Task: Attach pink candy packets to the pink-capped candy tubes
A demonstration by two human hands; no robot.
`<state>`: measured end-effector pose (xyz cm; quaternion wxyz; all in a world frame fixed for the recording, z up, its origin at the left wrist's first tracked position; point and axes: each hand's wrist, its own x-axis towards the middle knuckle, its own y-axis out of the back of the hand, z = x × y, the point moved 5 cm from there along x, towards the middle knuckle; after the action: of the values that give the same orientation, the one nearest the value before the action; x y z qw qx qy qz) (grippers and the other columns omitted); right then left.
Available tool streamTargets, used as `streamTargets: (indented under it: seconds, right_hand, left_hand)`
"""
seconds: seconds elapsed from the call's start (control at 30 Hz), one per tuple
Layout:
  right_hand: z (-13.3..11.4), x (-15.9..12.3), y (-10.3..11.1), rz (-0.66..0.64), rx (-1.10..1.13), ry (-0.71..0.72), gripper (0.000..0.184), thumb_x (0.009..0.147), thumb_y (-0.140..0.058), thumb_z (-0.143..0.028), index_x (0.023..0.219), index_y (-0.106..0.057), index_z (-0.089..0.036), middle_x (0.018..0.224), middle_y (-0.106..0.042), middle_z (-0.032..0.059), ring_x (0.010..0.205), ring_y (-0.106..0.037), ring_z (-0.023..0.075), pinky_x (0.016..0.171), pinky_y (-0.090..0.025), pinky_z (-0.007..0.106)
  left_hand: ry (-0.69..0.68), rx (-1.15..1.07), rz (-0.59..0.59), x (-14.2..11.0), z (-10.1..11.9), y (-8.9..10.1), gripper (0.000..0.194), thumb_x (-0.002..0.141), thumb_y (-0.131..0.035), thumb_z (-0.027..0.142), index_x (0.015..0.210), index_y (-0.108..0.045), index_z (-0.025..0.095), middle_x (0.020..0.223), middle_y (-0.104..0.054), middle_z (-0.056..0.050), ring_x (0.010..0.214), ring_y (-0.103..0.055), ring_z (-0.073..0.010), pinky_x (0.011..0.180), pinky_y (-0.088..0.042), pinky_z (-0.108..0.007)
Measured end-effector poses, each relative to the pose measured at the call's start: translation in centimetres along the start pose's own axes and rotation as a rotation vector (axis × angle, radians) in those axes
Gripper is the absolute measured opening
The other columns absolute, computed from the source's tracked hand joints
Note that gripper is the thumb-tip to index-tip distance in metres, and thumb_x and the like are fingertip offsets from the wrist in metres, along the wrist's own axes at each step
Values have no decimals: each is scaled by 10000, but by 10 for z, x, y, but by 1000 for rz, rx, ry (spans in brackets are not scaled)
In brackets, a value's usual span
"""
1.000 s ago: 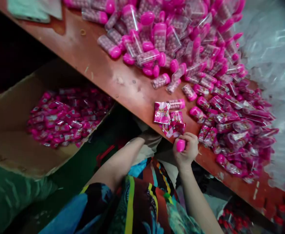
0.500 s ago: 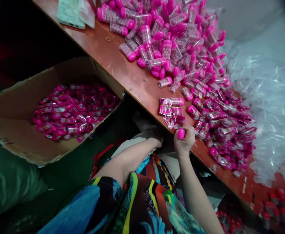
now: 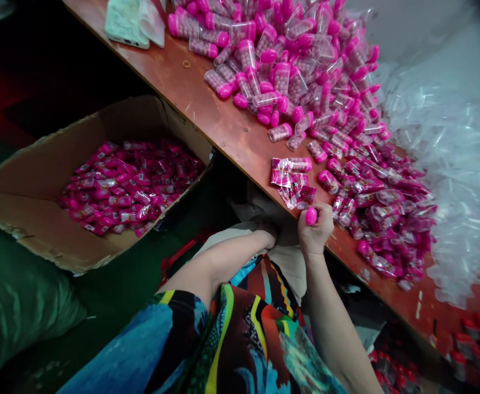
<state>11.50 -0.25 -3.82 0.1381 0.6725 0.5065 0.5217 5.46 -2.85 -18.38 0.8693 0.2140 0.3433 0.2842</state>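
Observation:
At the table's near edge my right hand [image 3: 318, 229] is closed round a candy bottle [image 3: 311, 216]; only its pink rounded cap shows. My left hand [image 3: 268, 235] is low in front of my lap, in shadow below the table edge, its fingers hidden. Just beyond my right hand lie shiny pink printed wrappers [image 3: 288, 181], with one pink-capped bottle beside them. To the right is a heap of bottles in pink wrapping [image 3: 383, 213]. Farther back, a big pile of clear, pink-capped bottles [image 3: 281, 76] filled with small balls covers the table.
A cardboard box [image 3: 22, 219] holding many pink wrapped bottles stands left, below the brown table [image 3: 219, 128]. A phone [image 3: 126, 24] lies at the far left. Clear empty containers [image 3: 449, 164] are heaped on the right. Red-capped items [image 3: 475, 342] sit lower right.
The view has shifted slightly, so the table things appear a little to the right and the lower ones higher. My right hand still holds the bottle; my left hand stays low.

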Motion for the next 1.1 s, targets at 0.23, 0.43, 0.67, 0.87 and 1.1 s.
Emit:
streamTargets:
  seconds: [0.23, 0.43, 0.67, 0.87, 1.1]
  right_hand:
    - [2, -1, 2, 41, 50, -94, 63, 818, -537, -233, 860, -563, -192, 828, -575, 26, 778, -579, 176, 773, -485, 333]
    - [-5, -7, 21, 251, 189, -219, 31, 806, -529, -205, 835, -542, -206, 825, -559, 12, 793, -578, 173, 826, -486, 360]
    - [-59, -49, 35, -117, 447, -315, 43, 808, -542, -189, 825, -563, -221, 821, -596, 2, 774, -601, 166, 749, -500, 309]
    - [-69, -80, 26, -300, 577, -443, 50, 825, -582, -249, 870, -573, -228, 835, -613, 4, 710, -557, 152, 684, -468, 291]
    - [-64, -88, 10, -351, 1083, -812, 419, 826, -663, -468, 1166, -583, -235, 704, -574, -38, 521, -466, 106, 518, -403, 254]
  left_hand:
    - [58, -59, -15, -26, 1, 22, 337, 906, -629, 326, 1184, -619, 134, 1210, -620, -134, 1056, -622, -244, 893, -527, -441]
    - [-28, -236, 191, -92, -6, 52, 428, 870, -627, 367, 1235, -635, 142, 1275, -631, -186, 1212, -560, -340, 1008, -431, -451]
    - [-12, -1302, 316, -152, -12, 60, 658, 765, -729, 529, 1278, -600, 138, 1042, -712, -133, 826, -662, -171, 713, -497, -275]
    - [71, -1432, 419, -164, -3, 58, 370, 627, -834, 465, 718, -706, 130, 645, -655, -38, 506, -533, -87, 487, -388, -205]
    - [18, -1511, 544, -160, 5, 64, 311, 617, -860, 369, 641, -679, 117, 595, -623, -23, 534, -543, -94, 532, -440, -218]
